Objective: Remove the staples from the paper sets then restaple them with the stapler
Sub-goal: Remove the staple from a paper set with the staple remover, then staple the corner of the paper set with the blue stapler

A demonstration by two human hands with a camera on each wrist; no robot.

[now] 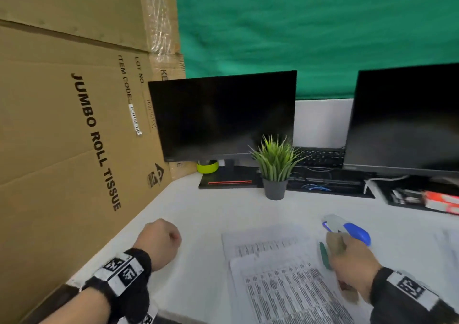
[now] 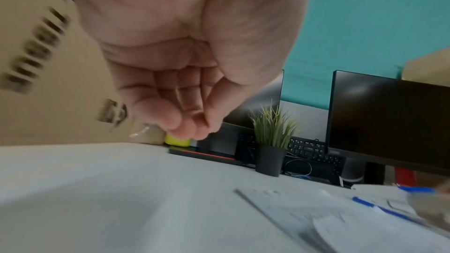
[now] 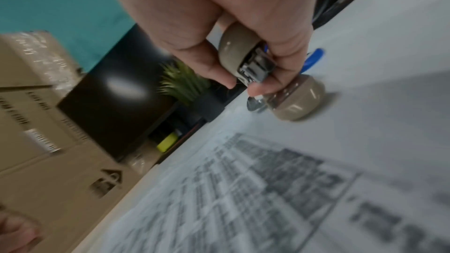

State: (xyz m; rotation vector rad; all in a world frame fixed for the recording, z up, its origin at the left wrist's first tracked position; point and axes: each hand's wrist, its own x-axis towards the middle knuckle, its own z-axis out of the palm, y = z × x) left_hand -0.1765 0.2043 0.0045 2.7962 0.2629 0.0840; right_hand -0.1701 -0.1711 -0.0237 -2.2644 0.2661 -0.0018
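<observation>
A printed paper set lies on the white desk in front of me. My right hand hovers over the paper's right edge and grips a beige staple remover with metal jaws, thumb and fingers curled round it. A blue and grey stapler lies on the desk just beyond that hand. My left hand floats above the bare desk left of the paper, fingers curled into a fist with nothing visible in it.
A green pen lies beside the right hand. Two dark monitors, a potted plant and a keyboard line the back. A large cardboard box walls the left side. More paper lies far right.
</observation>
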